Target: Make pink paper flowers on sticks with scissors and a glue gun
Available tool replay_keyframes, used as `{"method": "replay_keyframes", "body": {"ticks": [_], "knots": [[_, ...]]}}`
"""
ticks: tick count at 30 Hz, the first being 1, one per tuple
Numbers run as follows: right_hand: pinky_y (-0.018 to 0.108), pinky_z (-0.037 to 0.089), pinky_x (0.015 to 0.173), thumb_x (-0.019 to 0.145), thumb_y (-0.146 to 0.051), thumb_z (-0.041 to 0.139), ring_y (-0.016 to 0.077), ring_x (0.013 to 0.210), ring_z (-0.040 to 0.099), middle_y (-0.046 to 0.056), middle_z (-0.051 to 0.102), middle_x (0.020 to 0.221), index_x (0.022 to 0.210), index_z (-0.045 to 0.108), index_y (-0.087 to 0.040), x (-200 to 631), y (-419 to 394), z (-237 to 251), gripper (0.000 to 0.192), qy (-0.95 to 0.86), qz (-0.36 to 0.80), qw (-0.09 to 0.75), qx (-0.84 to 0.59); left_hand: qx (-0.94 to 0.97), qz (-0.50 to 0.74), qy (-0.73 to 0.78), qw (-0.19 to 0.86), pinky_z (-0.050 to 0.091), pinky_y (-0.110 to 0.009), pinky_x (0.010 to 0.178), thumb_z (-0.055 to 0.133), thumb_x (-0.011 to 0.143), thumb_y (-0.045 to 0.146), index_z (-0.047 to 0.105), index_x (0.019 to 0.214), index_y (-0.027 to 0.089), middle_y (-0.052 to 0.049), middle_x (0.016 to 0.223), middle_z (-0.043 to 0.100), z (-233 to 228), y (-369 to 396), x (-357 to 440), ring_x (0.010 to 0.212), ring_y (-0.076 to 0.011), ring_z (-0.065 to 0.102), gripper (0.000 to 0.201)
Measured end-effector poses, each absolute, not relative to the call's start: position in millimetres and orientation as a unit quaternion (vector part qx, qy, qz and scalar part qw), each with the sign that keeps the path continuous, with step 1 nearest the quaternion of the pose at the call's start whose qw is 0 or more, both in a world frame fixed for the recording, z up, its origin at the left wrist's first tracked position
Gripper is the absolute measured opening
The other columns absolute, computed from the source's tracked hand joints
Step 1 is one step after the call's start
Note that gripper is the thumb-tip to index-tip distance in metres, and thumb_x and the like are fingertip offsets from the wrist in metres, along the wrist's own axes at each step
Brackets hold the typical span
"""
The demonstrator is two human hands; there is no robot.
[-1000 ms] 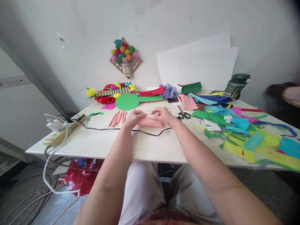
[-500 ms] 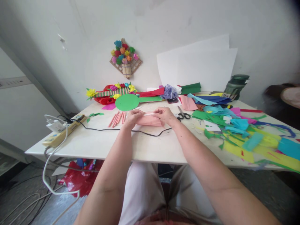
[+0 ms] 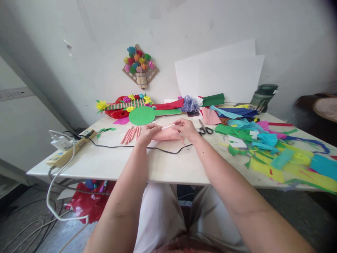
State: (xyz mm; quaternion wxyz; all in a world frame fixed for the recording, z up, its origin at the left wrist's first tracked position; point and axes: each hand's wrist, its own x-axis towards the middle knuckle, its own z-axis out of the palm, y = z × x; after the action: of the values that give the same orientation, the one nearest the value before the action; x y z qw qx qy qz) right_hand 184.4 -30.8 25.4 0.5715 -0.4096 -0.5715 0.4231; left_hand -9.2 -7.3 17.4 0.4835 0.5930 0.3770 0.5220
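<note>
both hands meet over the middle of the white worktop [image 3: 110,161]. the left hand [image 3: 149,131] is curled shut on one end of a pink paper [image 3: 167,134] that lies on the worktop. the right hand [image 3: 187,128] pinches the other end, and a thin white stick [image 3: 168,127], maybe a straw, sits between them. pink paper rolls [image 3: 131,134] lie just left. black scissors [image 3: 205,130] lie just right, near colourful paper scraps [image 3: 268,144].

Your white table [image 3: 163,165] carries a black cable [image 3: 168,150], a power strip [image 3: 68,149], rolled pink sticks [image 3: 131,134], scissors [image 3: 205,129], a green paper disc [image 3: 142,115] and a heap of coloured paper scraps [image 3: 273,147].
</note>
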Motion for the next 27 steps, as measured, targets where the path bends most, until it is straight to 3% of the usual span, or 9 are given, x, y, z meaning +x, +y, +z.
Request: {"method": "replay_keyframes", "body": {"ticks": [5,11,16,23,27], "knots": [[0.024,0.041,0.055,0.055,-0.031,0.07,0.0099,0.056,0.052,-0.002,0.059,0.063,0.078,0.058,-0.016,185.4,-29.2,21.5,0.029,-0.572,0.43,0.572,-0.402,0.59,0.523,0.373,0.488,0.036,-0.023,0.052,0.074,0.053,0.033,0.066,0.062,0.015,0.0,0.061,0.061,17.9,-7.9,-8.9,0.055,-0.0112,0.052,0.022],[0.024,0.041,0.059,0.056,-0.026,0.071,0.0101,0.059,0.053,-0.003,0.059,0.064,0.097,0.059,-0.017,185.3,-29.4,21.6,0.044,-0.57,0.447,0.573,-0.383,0.584,0.524,0.36,0.503,0.036,-0.022,0.052,0.076,0.052,0.033,0.066,0.062,0.015,0.001,0.06,0.061,18.9,-9.0,-8.3,0.054,-0.0097,0.051,0.023],[0.026,0.042,0.06,0.055,-0.029,0.072,0.0112,0.062,0.054,-0.001,0.06,0.068,0.093,0.062,-0.015,182.9,-32.4,23.8,0.042,-0.543,0.481,0.565,-0.394,0.594,0.52,0.371,0.49,0.037,-0.023,0.053,0.075,0.053,0.035,0.066,0.062,0.015,0.001,0.059,0.061,18.2,-8.8,-8.6,0.054,-0.0107,0.052,0.024],[0.024,0.039,0.051,0.054,-0.03,0.074,0.0075,0.048,0.043,-0.007,0.048,0.052,0.093,0.064,-0.016,182.5,-33.3,23.2,0.042,-0.545,0.49,0.569,-0.374,0.592,0.518,0.368,0.496,0.035,-0.022,0.05,0.075,0.053,0.034,0.066,0.063,0.014,0.001,0.059,0.06,17.9,-9.2,-8.2,0.052,-0.0098,0.05,0.024],[0.023,0.037,0.051,0.053,-0.032,0.074,0.0078,0.051,0.046,-0.003,0.058,0.061,0.08,0.066,-0.017,181.5,-28.8,18.9,0.033,-0.543,0.478,0.572,-0.386,0.58,0.519,0.361,0.513,0.035,-0.022,0.051,0.076,0.051,0.032,0.065,0.06,0.014,0.001,0.058,0.06,18.9,-10.3,-6.2,0.052,-0.0091,0.05,0.023]]}}
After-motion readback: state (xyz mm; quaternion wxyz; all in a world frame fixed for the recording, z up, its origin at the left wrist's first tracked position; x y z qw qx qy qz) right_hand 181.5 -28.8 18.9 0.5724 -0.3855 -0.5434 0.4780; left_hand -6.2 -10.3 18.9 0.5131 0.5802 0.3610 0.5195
